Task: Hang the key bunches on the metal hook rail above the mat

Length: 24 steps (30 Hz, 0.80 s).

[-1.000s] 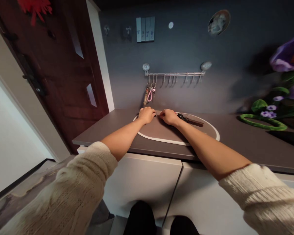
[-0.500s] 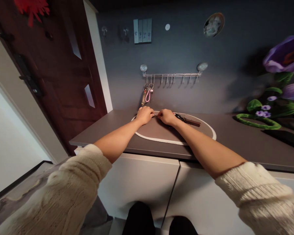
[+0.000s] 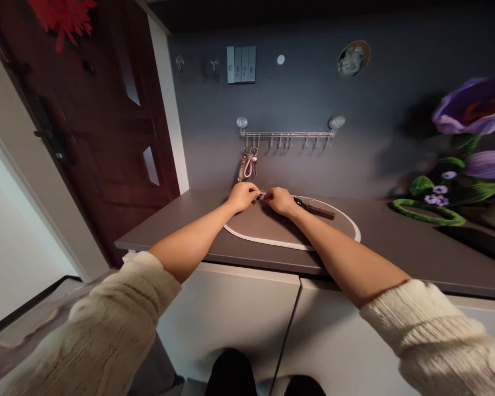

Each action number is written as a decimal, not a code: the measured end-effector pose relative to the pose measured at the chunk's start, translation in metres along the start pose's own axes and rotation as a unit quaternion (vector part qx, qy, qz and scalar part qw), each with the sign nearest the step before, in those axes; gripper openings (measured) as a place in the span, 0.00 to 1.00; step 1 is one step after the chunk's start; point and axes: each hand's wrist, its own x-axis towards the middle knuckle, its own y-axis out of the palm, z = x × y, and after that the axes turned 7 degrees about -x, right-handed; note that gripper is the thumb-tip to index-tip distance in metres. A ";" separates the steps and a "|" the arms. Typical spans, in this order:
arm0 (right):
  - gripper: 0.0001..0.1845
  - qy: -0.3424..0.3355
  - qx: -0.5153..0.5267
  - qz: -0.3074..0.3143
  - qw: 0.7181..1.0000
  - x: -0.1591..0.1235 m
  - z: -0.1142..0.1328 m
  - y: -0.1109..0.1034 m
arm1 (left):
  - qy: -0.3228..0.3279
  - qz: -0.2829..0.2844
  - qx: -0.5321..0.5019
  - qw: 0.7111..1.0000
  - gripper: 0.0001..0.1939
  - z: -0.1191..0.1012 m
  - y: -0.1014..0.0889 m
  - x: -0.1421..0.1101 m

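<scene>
Two-handed pinch on a small metal ring (image 3: pixel 260 194) above a white-edged oval mat (image 3: pixel 292 246)

The left hand (image 3: pixel 242 196) and right hand (image 3: pixel 279 201) reach forward from ribbed cream knit sleeves (image 3: pixel 429 330), wrists gently bent, their grip closed from either side on the ring, which is too small to see well. A dark leather key fob (image 3: pixel 319 213) lies on the mat just right of the right hand. The mat sits on a dark grey tabletop (image 3: pixel 379 234); keys on a pink strap (image 3: pixel 250 164) hang from a metal hook rail (image 3: pixel 286 133) on the far wall (image 3: pixel 355 165).
</scene>
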 end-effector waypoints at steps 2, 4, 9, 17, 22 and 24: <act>0.12 0.011 0.015 -0.017 1.000 0.000 0.000 -0.001 | -0.013 -0.011 -0.038 0.999 0.07 0.000 0.000 0.001; 0.12 0.023 0.039 -0.040 0.998 0.000 0.000 -0.001 | -0.027 -0.024 -0.084 0.996 0.07 0.000 0.001 0.002; 0.11 0.039 0.149 -0.103 0.983 0.001 0.001 -0.002 | -0.064 -0.049 -0.212 0.974 0.06 0.002 0.002 0.002; 0.09 0.050 0.368 -0.107 0.922 0.003 0.005 -0.001 | -0.112 -0.049 -0.339 0.933 0.06 0.003 0.002 0.003; 0.07 0.038 0.442 -0.096 0.891 0.002 0.005 0.000 | -0.110 -0.047 -0.325 0.938 0.07 0.001 0.002 0.002; 0.07 0.032 0.454 -0.094 0.886 0.003 0.004 0.002 | -0.104 -0.044 -0.319 0.941 0.07 -0.001 0.002 0.000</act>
